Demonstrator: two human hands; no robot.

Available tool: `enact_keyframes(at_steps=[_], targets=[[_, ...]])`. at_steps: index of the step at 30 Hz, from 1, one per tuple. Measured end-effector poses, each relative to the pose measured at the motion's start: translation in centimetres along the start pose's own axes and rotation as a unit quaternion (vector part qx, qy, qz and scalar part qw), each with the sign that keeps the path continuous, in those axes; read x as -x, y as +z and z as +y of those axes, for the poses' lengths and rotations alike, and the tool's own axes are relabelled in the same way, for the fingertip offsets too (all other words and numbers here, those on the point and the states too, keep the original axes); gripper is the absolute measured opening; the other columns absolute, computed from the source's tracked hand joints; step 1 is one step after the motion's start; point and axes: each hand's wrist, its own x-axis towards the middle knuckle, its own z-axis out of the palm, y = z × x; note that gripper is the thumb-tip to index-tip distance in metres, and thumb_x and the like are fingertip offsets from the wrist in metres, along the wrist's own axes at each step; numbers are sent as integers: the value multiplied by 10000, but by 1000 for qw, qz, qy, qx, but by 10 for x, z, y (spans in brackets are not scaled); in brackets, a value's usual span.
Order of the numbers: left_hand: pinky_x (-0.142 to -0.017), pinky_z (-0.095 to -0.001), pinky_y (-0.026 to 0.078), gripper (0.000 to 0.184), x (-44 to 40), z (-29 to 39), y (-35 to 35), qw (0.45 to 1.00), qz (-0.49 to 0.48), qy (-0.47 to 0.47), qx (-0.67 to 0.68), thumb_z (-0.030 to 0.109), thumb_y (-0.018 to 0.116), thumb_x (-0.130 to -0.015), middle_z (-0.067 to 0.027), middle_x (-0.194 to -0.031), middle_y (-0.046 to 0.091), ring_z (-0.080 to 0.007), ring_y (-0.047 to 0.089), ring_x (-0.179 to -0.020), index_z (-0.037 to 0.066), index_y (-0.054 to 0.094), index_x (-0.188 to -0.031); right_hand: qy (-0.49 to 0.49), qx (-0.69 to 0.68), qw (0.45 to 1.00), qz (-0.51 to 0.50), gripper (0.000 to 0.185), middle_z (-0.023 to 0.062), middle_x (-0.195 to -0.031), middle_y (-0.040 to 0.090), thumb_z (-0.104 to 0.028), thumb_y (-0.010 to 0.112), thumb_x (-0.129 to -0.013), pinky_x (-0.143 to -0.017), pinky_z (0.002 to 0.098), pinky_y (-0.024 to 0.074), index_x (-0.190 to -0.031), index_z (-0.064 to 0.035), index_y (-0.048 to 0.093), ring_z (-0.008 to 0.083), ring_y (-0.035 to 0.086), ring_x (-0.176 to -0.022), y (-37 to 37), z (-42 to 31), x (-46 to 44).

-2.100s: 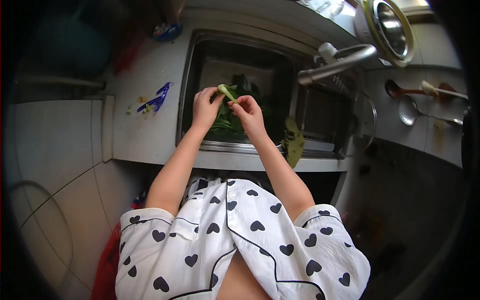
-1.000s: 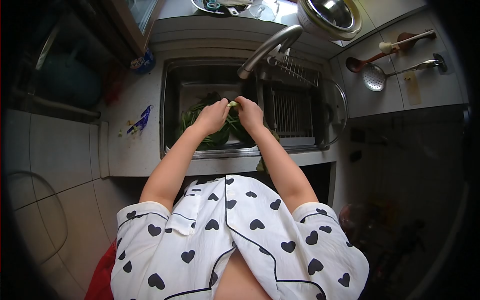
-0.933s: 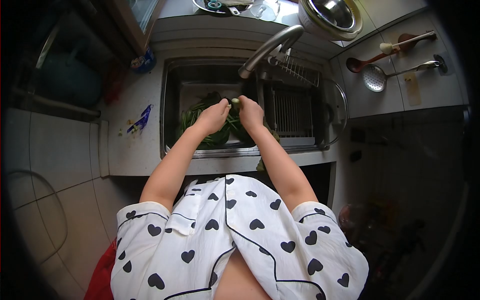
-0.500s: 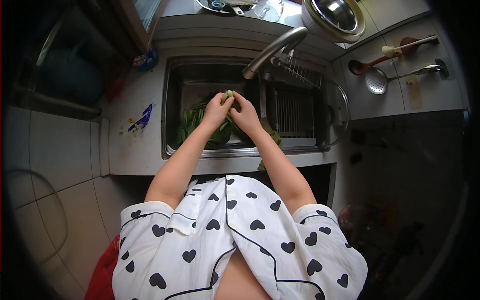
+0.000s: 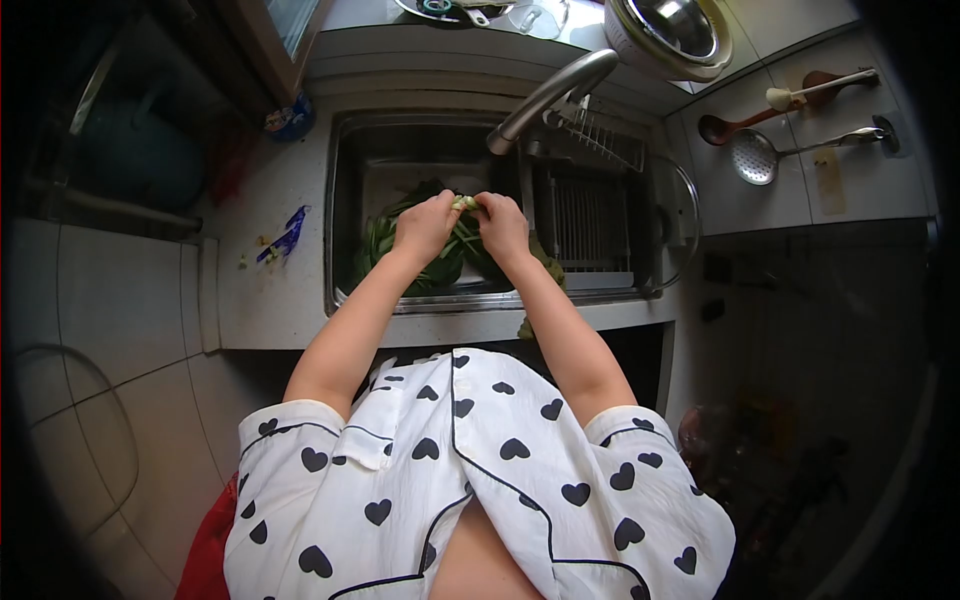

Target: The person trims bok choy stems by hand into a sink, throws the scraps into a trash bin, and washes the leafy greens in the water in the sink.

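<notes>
Nearest you, your heart-print shirt (image 5: 430,450) carries no writing. By the front rim of the sink (image 5: 440,304), a yellowish leaf (image 5: 548,265) lies partly behind your right forearm; your sleeve-bare arm could brush it off the edge if you swing outward.

Beyond it, your left hand (image 5: 425,228) and right hand (image 5: 503,225) meet over the basin. The fingers of both are drawn narrow, pinching the pale stalk (image 5: 466,203) from either side. With such a small grip, wet skin or an uneven pull could let it slip or snap, and a piece would likely drop among the loose greens (image 5: 380,248) below, where it would be hard to pick out. If you lift fast, your knuckles might meet the tap (image 5: 545,100).

To your left on the tabletop (image 5: 265,310), the blue wrapper (image 5: 287,235) is too crumpled to read. Farther back, the blue tub (image 5: 290,120) has pale markings, too small to make out.
</notes>
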Motion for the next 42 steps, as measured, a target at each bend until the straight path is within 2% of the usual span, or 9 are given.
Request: enact_keyframes(at_steps=[5,9,13,17,25,28,32,38,42], targets=[[-619,-428,458,279,-1,8,-6,999,-23,-33,12,322,440,-935,-128,-754,609,-328,603,-714,51,476,-880,73,54,996,28,97,106,-833,619,-80,601,-760,-722,448,461,-855,-67,610,320,575,-853,3,21,-1],[-616,-351,443,268,-13,-4,16,897,-62,-163,407,275,492,-922,-74,-715,581,-198,565,-633,15,478,-863,125,-138,982,-13,227,142,-876,651,-151,650,-748,-718,378,483,-950,-50,623,318,621,-838,-3,11,-1],[-626,-256,409,242,-14,1,33,927,12,-129,352,247,612,-865,-6,-757,561,-78,486,-703,15,559,-913,80,-279,957,-28,332,106,-946,661,-83,622,-788,-773,274,478,-1104,11,585,167,626,-870,10,6,0],[-650,-279,421,193,-15,-7,31,927,-17,-90,363,192,594,-860,-34,-772,579,-110,515,-714,9,565,-915,74,-432,898,-37,303,110,-970,655,-64,625,-798,-790,273,477,-1082,36,588,160,617,-884,3,3,-3],[-682,-378,425,174,-1,-5,8,976,-122,-44,177,199,513,-876,-149,-818,584,-304,564,-782,36,507,-936,60,-218,963,-144,218,115,-874,649,-60,654,-759,-727,288,473,-972,-20,627,180,622,-805,-16,15,-7],[-693,-423,419,182,0,4,-2,982,-159,-57,83,221,492,-881,-189,-867,574,-383,538,-846,44,481,-922,-77,-15,993,-89,220,111,-901,646,-51,641,-766,-753,273,464,-985,-35,631,177,614,-820,-14,18,-6],[-717,-443,429,244,0,-5,4,991,-113,-47,52,268,458,-900,-189,-917,586,-386,559,-869,26,477,-923,10,-84,995,-50,181,86,-913,638,-31,622,-787,-748,282,463,-967,-14,626,172,609,-849,-2,34,-6],[-681,-265,411,225,-14,-20,28,868,-112,-126,468,262,492,-935,13,-808,549,-87,488,-737,44,528,-977,250,-599,736,-194,471,78,-973,628,-39,597,-837,-702,245,464,-1272,-3,420,130,596,-834,-17,28,-3],[-702,-224,411,185,-14,5,22,849,-137,-100,501,227,575,-898,25,-863,590,-62,523,-787,58,579,-974,241,-620,713,-223,548,77,-1005,626,-60,592,-853,-776,246,465,-1336,1,339,112,592,-880,-24,31,-2]])
